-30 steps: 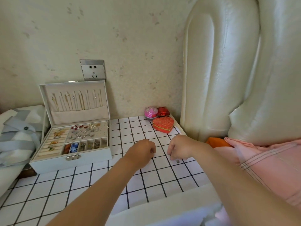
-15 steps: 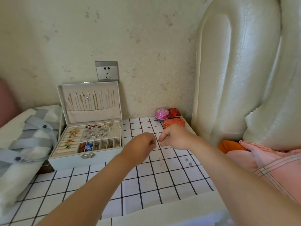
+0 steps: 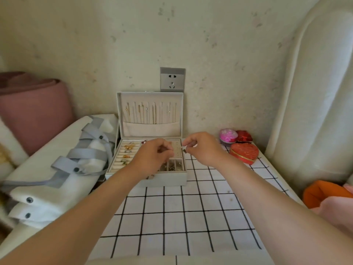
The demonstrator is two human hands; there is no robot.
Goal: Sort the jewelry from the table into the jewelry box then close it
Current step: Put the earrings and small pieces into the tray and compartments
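Currently the right hand (image 3: 204,150) pinches a tiny dark jewelry piece (image 3: 184,150) between thumb and forefinger, above the right rim of the open jewelry box (image 3: 147,180) at the back left corner of the desk (image 3: 191,217). The left hand (image 3: 150,159) hovers over the box, fingers (image 3: 168,153) curled; whether they hold anything I cannot tell. So slight a pinch could drop the piece into the wrong compartment.

Both bare forearms reach forward, the hands near each other but apart. The left hand (image 3: 152,156) is knuckles-up, fingers curled under; whether it holds anything is unclear. The right hand (image 3: 203,149) pinches a tiny dark piece (image 3: 184,150).
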